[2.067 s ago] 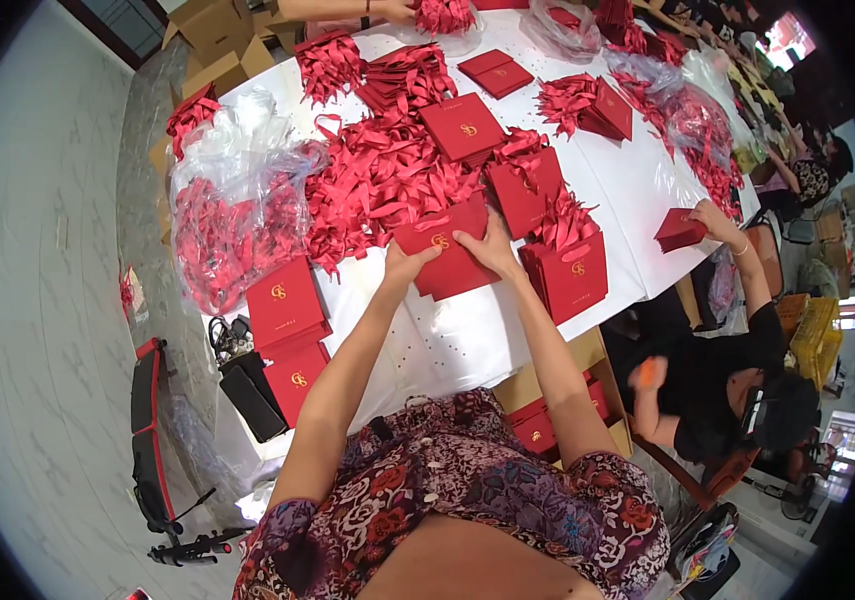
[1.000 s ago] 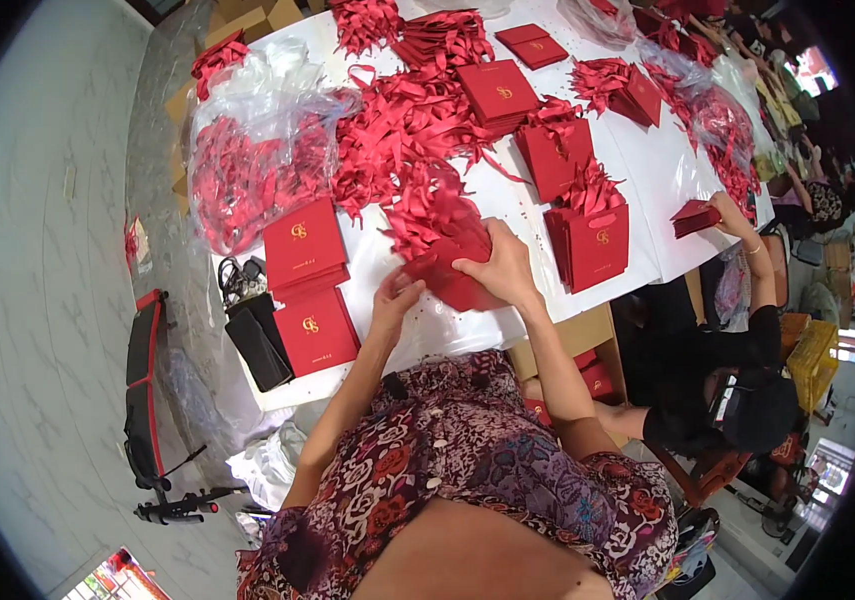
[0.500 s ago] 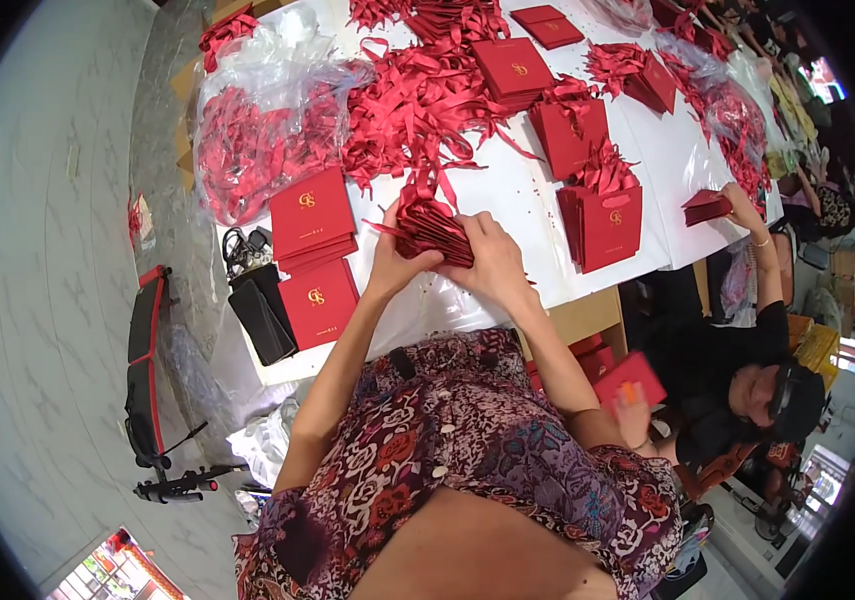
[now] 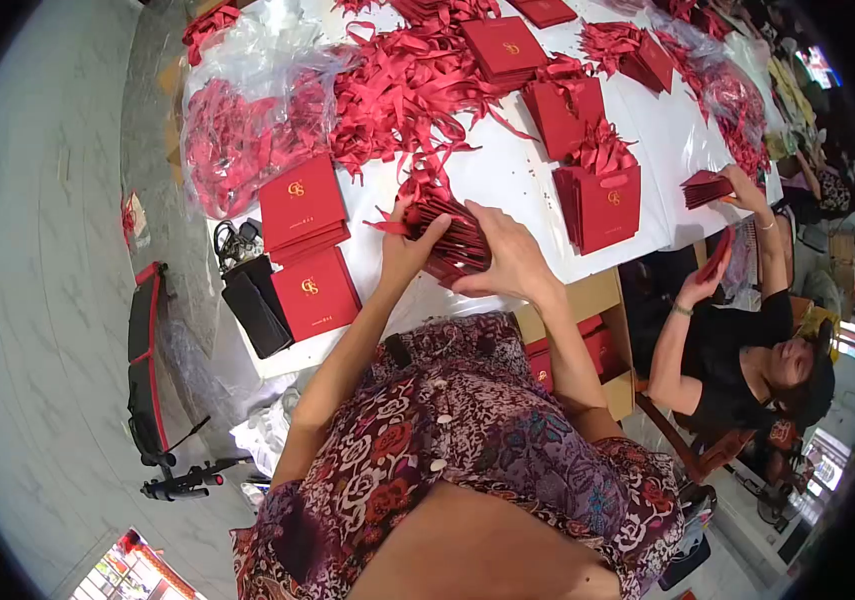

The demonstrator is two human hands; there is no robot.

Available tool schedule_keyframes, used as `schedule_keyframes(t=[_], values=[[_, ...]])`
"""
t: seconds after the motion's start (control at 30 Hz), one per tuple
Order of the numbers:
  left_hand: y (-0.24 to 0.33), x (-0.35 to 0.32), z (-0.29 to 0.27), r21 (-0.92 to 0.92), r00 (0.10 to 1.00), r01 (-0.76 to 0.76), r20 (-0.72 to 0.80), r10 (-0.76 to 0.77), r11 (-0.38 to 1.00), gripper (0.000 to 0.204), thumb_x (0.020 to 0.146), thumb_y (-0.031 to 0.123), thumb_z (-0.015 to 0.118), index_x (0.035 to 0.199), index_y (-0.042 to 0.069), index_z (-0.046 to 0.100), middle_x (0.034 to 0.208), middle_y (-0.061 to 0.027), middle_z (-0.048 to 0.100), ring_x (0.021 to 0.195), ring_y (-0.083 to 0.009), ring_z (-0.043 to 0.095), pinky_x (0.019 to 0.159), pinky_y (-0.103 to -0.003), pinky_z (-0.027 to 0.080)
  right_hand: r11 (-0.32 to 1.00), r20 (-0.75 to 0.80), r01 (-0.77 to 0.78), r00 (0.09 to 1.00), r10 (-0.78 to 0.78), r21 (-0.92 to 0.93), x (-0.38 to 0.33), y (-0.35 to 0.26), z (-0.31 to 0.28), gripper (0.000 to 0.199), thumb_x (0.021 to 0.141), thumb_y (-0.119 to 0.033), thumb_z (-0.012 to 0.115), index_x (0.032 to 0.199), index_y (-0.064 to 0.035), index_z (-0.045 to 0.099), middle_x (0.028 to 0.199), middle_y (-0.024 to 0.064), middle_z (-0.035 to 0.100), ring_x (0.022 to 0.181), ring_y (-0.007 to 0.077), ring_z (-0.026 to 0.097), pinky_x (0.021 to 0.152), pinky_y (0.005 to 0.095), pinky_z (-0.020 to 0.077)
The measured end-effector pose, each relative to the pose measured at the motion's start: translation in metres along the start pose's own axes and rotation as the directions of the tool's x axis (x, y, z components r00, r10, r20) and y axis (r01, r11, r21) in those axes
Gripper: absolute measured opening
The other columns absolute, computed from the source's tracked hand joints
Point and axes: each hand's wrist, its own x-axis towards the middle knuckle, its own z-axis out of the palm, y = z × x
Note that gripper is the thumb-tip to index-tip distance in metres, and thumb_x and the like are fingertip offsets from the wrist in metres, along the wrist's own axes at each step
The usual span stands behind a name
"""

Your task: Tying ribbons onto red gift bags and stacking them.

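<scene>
In the head camera's view, a thick bundle of dark red flat paper bags with satin ribbon handles (image 4: 462, 238) has turned from lying face-up, its gold emblem showing 2 seconds ago, to standing with its many thin edges toward the camera. This suggests the person is handling the stack as 1 unit, perhaps evening or checking its edges.

The grip is on the bundle from both sides: the left hand (image 4: 408, 256) clasps its left side with the thumb across the top edges, and the right hand (image 4: 515, 258) cups its right side. The bundle is near the front edge of the white-covered counter (image 4: 517, 190); whether it touches the surface cannot be told.

The bundle looks layered and slightly fanned, its edges alternating dark and brighter red. Glossy ribbon loops spill from its far end toward a tangled heap of bright red satin ribbons (image 4: 397, 90). To its left are 2 stacks of square red bags with gold emblems (image 4: 302, 205).
</scene>
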Motion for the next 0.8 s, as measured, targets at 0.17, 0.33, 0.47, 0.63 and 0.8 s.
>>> schedule_keyframes(t=[0.17, 0.33, 0.47, 0.63, 0.8], values=[[-0.004, -0.005, 0.009, 0.046, 0.995, -0.012, -0.097, 0.016, 0.999, 0.047, 0.083, 0.018, 0.077, 0.12, 0.002, 0.053, 0.101, -0.007, 0.065, 0.09, -0.0132, 0.063, 0.08, -0.027, 0.05, 0.997, 0.005, -0.056, 0.998, 0.056, -0.057, -0.006, -0.003, 0.005, 0.084, 0.065, -0.02, 0.079, 0.138, -0.0065, 0.041, 0.118, 0.0179, 0.058, 0.105, 0.0356, 0.058, 0.089, 0.0434, 0.0467], [-0.003, -0.024, 0.0, -0.043, 0.989, 0.069, -0.128, -0.074, 0.997, 0.038, 0.092, 0.024, 0.067, 0.121, 0.005, 0.054, 0.102, -0.004, 0.062, 0.091, -0.0108, 0.057, 0.08, -0.025, 0.046, 0.998, -0.064, -0.058, 0.996, 0.057, -0.002, -0.007, 0.01, 0.02, 0.061, 0.07, -0.009, 0.073, 0.127, -0.007, 0.053, 0.104, 0.0156, 0.064, 0.094, 0.0335, 0.062, 0.083, 0.0422, 0.0489], [0.015, -0.037, -0.008, -0.139, 0.975, 0.12, -0.17, -0.143, 0.983, 0.032, 0.099, 0.029, 0.056, 0.12, 0.005, 0.056, 0.102, -0.0009, 0.06, 0.093, -0.0083, 0.053, 0.081, -0.024, 0.043, 1.0, -0.105, 0.007, 0.994, -0.004, 0.025, -0.008, 0.007, 0.024, 0.054, 0.07, -0.009, 0.073, 0.121, -0.006, 0.057, 0.1, 0.016, 0.066, 0.092, 0.0338, 0.063, 0.083, 0.0419, 0.0494], [0.006, -0.047, -0.043, -0.094, 0.946, 0.132, -0.286, -0.154, 0.987, 0.024, 0.092, 0.025, 0.066, 0.104, 0.005, 0.064, 0.098, -0.0006, 0.061, 0.089, -0.0089, 0.054, 0.08, -0.025, 0.042, 0.992, -0.111, 0.106, 0.989, -0.098, 0.063, -0.009, 0.0, 0.021, 0.052, 0.069, -0.009, 0.074, 0.118, -0.0056, 0.057, 0.105, 0.0152, 0.065, 0.093, 0.0336, 0.062, 0.083, 0.0422, 0.0482], [0.045, -0.046, -0.043, 0.547, 0.821, -0.086, -0.435, 0.37, 0.833, 0.026, 0.079, 0.013, 0.075, 0.1, 0.007, 0.061, 0.099, -0.0078, 0.057, 0.098, -0.0206, 0.05, 0.082, -0.031, 0.038, 0.996, -0.106, 0.071, 0.992, -0.064, 0.059, -0.012, 0.004, 0.025, 0.052, 0.069, -0.01, 0.074, 0.118, -0.0054, 0.056, 0.103, 0.0146, 0.064, 0.094, 0.033, 0.061, 0.084, 0.0422, 0.0472]])
